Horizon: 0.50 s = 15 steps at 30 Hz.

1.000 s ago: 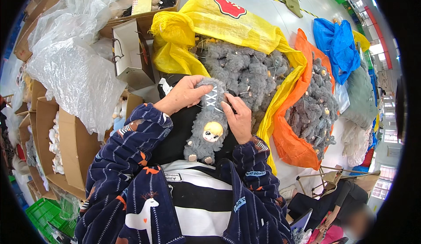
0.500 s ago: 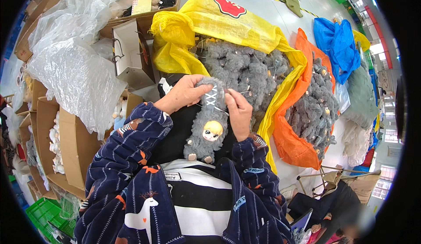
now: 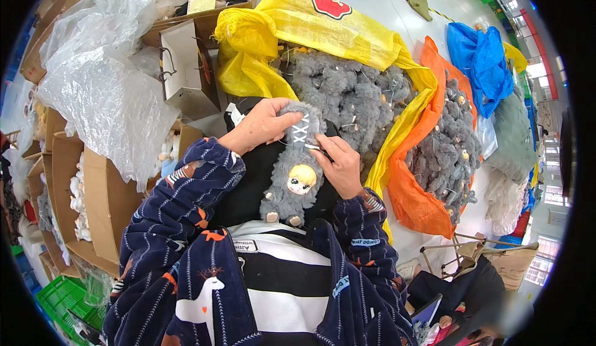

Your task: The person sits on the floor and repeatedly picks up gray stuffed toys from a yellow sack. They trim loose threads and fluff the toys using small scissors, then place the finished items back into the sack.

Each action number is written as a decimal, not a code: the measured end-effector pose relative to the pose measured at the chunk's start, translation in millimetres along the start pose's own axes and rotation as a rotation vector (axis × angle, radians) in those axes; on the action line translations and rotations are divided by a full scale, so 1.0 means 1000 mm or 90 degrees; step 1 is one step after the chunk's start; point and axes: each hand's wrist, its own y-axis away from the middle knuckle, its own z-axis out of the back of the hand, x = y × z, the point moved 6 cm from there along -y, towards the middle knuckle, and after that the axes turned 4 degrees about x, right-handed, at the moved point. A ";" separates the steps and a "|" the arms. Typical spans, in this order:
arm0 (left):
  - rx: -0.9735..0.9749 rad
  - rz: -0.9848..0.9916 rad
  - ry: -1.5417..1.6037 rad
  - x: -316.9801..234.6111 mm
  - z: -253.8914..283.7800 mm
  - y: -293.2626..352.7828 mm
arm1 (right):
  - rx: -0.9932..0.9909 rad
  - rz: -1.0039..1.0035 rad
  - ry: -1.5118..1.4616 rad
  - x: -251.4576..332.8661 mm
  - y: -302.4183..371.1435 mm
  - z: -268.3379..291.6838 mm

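Observation:
A grey fluffy plush doll point(image 3: 287, 198) with a blond painted doll face lies on my black-clad lap, its feet toward me. White lacing point(image 3: 302, 128) crosses a long furry ear or hood at its far end. My left hand point(image 3: 268, 124) grips the top of that furry part from the left, thumb on its front. At the lacing's lower end, my right hand point(image 3: 338, 163) pinches a white lace end between thumb and fingers.
Beyond my lap, a yellow woven sack point(image 3: 335, 26) lies open, full of grey plush dolls point(image 3: 347, 85). An orange sack point(image 3: 410, 197) of similar dolls is to its right. Cardboard boxes point(image 3: 108, 203), clear plastic sheeting point(image 3: 105, 97) and a green crate point(image 3: 65, 302) stand left.
My right hand has moved down from beside the upper lacing to its lower end, near the doll's face. My left hand keeps its hold on the top.

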 end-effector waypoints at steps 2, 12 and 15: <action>0.005 0.000 0.000 0.000 -0.001 -0.001 | -0.018 0.025 0.023 0.000 -0.002 -0.001; 0.004 0.002 -0.005 0.003 0.002 -0.001 | -0.083 -0.234 -0.311 -0.007 0.000 -0.005; 0.001 0.000 -0.018 0.002 0.000 -0.002 | -0.053 -0.095 -0.075 0.006 -0.006 -0.008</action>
